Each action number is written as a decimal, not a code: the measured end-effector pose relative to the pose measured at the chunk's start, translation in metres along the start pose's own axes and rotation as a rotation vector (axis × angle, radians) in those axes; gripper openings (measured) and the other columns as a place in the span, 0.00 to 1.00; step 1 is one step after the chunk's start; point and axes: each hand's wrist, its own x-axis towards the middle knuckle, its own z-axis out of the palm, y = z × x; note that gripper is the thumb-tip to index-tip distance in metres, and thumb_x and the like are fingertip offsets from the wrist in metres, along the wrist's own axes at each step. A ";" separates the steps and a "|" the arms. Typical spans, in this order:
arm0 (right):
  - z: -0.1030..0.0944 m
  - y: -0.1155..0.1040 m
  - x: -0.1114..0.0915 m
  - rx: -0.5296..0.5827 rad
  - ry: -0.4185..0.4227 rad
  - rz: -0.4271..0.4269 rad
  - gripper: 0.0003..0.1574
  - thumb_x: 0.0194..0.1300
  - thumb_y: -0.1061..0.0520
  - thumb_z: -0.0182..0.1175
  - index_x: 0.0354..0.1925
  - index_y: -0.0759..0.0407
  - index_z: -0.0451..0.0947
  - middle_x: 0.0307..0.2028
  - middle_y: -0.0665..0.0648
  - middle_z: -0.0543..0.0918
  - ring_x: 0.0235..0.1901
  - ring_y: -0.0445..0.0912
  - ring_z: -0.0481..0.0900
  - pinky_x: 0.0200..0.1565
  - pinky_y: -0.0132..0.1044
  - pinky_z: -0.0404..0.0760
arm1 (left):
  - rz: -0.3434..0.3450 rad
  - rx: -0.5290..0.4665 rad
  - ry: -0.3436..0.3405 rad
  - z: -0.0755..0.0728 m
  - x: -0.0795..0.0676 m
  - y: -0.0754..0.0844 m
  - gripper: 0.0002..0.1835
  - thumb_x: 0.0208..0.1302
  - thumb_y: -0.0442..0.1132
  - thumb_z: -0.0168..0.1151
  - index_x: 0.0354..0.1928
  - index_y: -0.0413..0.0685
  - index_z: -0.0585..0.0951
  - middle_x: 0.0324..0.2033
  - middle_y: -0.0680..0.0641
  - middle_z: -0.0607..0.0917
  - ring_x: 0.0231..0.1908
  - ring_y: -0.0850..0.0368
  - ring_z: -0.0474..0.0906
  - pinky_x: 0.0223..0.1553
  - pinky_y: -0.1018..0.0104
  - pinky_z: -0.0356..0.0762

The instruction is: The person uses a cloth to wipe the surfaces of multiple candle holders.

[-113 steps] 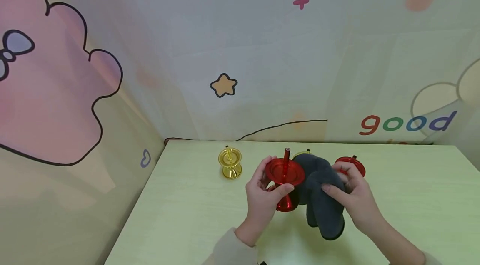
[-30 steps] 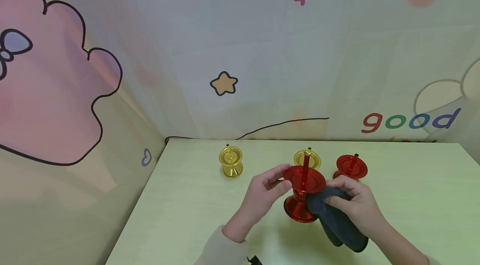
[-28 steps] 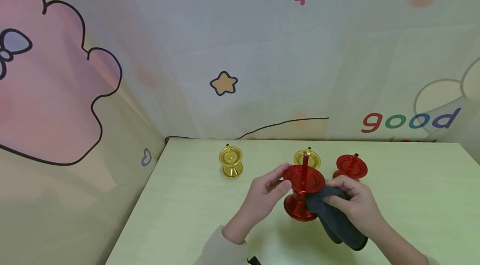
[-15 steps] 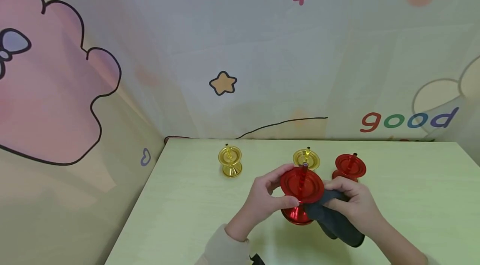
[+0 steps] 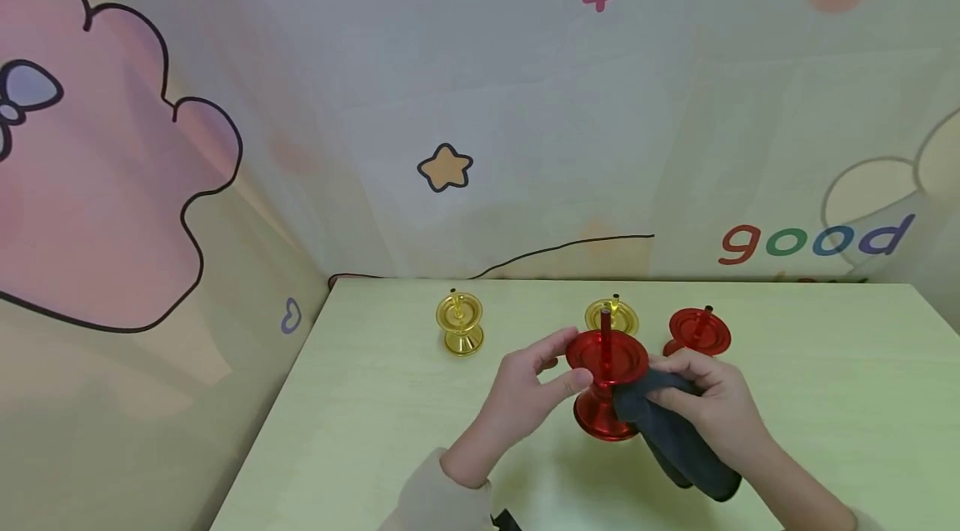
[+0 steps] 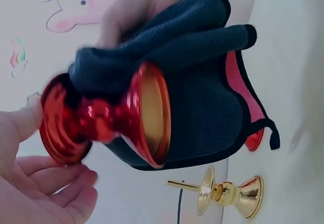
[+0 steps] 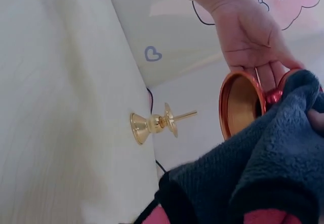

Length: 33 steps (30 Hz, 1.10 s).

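Right hand [image 5: 712, 406] pinching a cloth [image 5: 678, 439] against the stem and foot of a red candlestick [image 5: 600, 413] raised above the tabletop [image 5: 337, 439]; left hand [image 5: 521, 398] gripping its dish by the rim, apparently so that the lower parts lie free to the cloth. Beyond stand a second red candlestick [image 5: 699, 333], a gold candlestick [image 5: 618, 323] near it and, well to the left, another gold one [image 5: 461, 318], presumably spaced to leave working room. Behind, a printed backdrop [image 5: 360, 139].

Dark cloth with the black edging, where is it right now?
In the head view, the dark cloth is low and right of centre, pinched by the right hand against the red candle holder.
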 end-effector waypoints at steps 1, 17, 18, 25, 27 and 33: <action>0.002 -0.001 0.000 -0.041 0.023 0.009 0.13 0.50 0.74 0.58 0.35 0.62 0.79 0.35 0.34 0.81 0.33 0.33 0.79 0.29 0.29 0.77 | 0.010 0.044 0.010 0.001 -0.001 0.001 0.29 0.58 0.50 0.56 0.60 0.46 0.68 0.53 0.48 0.76 0.55 0.57 0.71 0.52 0.63 0.71; -0.001 -0.001 0.000 0.109 -0.105 -0.119 0.24 0.47 0.80 0.55 0.36 0.56 0.79 0.38 0.39 0.82 0.38 0.33 0.79 0.38 0.24 0.76 | 0.038 -0.180 -0.142 -0.005 0.000 -0.003 0.35 0.52 0.51 0.62 0.62 0.51 0.64 0.56 0.50 0.73 0.56 0.61 0.69 0.54 0.70 0.68; -0.003 0.000 0.000 0.140 -0.129 -0.120 0.25 0.47 0.80 0.54 0.36 0.55 0.79 0.38 0.40 0.83 0.38 0.33 0.79 0.38 0.24 0.77 | 0.035 -0.198 -0.181 -0.007 0.000 -0.003 0.36 0.52 0.53 0.62 0.62 0.51 0.64 0.57 0.50 0.73 0.56 0.61 0.68 0.54 0.70 0.68; -0.005 0.003 0.000 0.110 -0.103 -0.087 0.23 0.48 0.79 0.54 0.36 0.56 0.79 0.35 0.40 0.83 0.34 0.34 0.78 0.32 0.27 0.77 | -0.027 -0.127 -0.136 -0.007 0.001 -0.003 0.38 0.52 0.55 0.60 0.63 0.49 0.63 0.55 0.52 0.74 0.52 0.63 0.70 0.50 0.71 0.70; -0.003 0.004 0.000 0.072 -0.069 -0.066 0.21 0.48 0.78 0.55 0.36 0.57 0.79 0.35 0.39 0.83 0.35 0.33 0.79 0.32 0.27 0.77 | -0.038 -0.068 -0.076 -0.005 0.000 -0.001 0.36 0.52 0.54 0.60 0.62 0.47 0.64 0.54 0.51 0.76 0.52 0.62 0.71 0.49 0.70 0.71; 0.005 0.001 0.000 -0.116 0.029 -0.023 0.14 0.49 0.74 0.59 0.35 0.63 0.79 0.36 0.33 0.80 0.35 0.30 0.78 0.30 0.28 0.77 | -0.031 0.103 -0.019 0.002 -0.003 0.005 0.32 0.58 0.51 0.56 0.61 0.45 0.65 0.54 0.49 0.75 0.54 0.56 0.71 0.48 0.68 0.73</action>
